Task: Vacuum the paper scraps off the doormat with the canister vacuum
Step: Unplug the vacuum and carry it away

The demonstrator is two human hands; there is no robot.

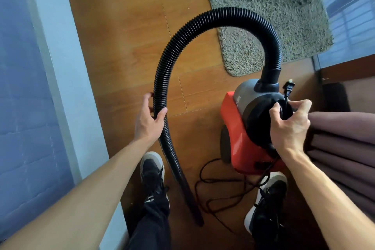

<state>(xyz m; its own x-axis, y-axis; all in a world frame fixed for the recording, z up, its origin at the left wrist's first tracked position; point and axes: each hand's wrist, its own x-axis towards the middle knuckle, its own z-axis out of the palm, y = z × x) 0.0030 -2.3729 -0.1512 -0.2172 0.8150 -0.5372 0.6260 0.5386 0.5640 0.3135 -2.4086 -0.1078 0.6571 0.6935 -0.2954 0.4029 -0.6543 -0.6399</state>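
the left hand (150, 122) is curled round the black ribbed hose (223, 16), thumb on one side and fingers wrapped behind it. from that grip the hose arches up and over to the socket on the front of the vacuum (237, 128), while its other end hangs down to the narrow nozzle (194, 209) beside the left shoe (153, 170).

the right hand (290, 126) is closed on the black cord (213, 189) just under the plug (288, 88), which sticks up above the fingers; the hand sits against the vacuum's black top. the rest of the cord lies in loose loops on the wooden floor (132, 36) between the feet.

the red and grey vacuum is just short of the near corner of the grey shaggy doormat (274, 6), which lies on the floor ahead, partly under the hose's arch.
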